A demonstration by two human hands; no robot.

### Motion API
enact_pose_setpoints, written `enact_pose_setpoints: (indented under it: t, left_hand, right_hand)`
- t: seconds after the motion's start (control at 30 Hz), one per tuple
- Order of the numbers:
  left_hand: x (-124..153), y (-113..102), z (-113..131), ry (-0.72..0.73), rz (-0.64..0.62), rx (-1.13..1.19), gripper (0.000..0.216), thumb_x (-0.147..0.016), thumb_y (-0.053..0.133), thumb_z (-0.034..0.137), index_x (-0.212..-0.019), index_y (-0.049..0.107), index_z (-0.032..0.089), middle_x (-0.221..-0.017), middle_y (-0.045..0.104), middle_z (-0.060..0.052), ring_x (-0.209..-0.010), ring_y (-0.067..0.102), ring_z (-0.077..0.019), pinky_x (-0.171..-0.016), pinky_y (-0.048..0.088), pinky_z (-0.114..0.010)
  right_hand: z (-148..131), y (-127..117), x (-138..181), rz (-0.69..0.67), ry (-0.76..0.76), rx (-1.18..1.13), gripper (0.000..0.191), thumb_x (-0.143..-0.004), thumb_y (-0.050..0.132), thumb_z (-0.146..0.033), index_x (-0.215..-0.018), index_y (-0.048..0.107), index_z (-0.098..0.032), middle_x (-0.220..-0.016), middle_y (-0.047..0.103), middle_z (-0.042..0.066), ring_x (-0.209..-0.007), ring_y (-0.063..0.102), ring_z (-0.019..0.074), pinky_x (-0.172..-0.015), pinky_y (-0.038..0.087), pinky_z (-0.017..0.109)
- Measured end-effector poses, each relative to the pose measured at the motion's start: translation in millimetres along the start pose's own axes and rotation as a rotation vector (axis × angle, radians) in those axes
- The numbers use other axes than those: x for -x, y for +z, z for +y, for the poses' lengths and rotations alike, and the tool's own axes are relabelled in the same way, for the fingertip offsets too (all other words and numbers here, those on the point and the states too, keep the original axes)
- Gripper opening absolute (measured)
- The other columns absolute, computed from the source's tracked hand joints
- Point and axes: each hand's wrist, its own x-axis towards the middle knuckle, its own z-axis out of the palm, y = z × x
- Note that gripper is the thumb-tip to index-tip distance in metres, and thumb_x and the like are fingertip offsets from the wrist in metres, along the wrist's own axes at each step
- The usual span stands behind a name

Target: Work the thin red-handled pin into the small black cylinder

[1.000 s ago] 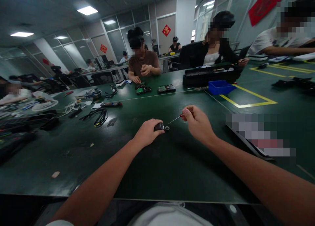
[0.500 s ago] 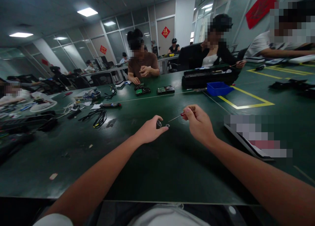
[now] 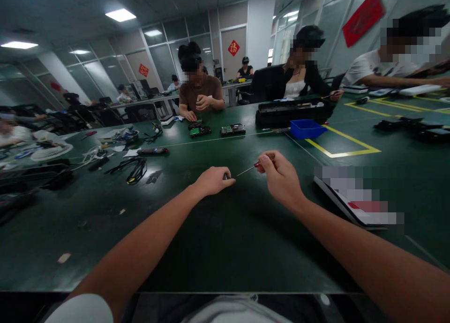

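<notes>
Left hand (image 3: pixel 213 181): grip pinched on a small dark part (image 3: pixel 227 176), mostly hidden under the fingers, held against the green tabletop (image 3: pixel 218 248) near centre. Right hand (image 3: pixel 281 177): grip pressed together on a thin screwdriver (image 3: pixel 253 166) with a reddish handle, shaft angled left, tip just beside the part. Far right: blue bin (image 3: pixel 307 128), black case (image 3: pixel 291 112). Far left: black cables (image 3: pixel 131 168). Far centre: circuit boards (image 3: pixel 232 129), seated persons behind.

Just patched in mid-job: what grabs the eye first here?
Two bare forearms meet mid-table: the left hand covers a small dark part, and the right hand pinches a thin red-handled screwdriver pointing at it. Behind, a bright blue bin sits on the green table.
</notes>
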Motion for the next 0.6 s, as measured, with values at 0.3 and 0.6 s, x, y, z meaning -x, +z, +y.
enact_pose_setpoints:
  t: [0.3, 0.6]
  left_hand:
    - [37, -52, -65, -0.281, 0.241, 0.831, 0.030, -0.081, 0.061, 0.038, -0.097, 0.068, 0.014, -0.083, 0.062, -0.006, -0.056, 0.048, -0.0104, -0.045, 0.029, -0.021]
    - [123, -104, -138, -0.603, 0.581, 1.119, 0.011, -0.083, 0.062, 0.023, -0.085, 0.055, 0.013, -0.074, 0.052, 0.001, -0.056, 0.046, -0.0084, -0.046, 0.032, -0.019]
  right_hand:
    - [0, -1, 0, -0.007, 0.017, 0.004, 0.026, -0.098, 0.045, -0.045, -0.091, 0.058, -0.024, -0.080, 0.068, 0.004, -0.076, 0.063, 0.0204, -0.071, 0.047, 0.036]
    - [4, 0, -1, -0.029, 0.024, 0.017, 0.027, -0.097, 0.045, -0.047, -0.091, 0.059, -0.024, -0.078, 0.068, 0.004, -0.075, 0.063, 0.0214, -0.070, 0.046, 0.036]
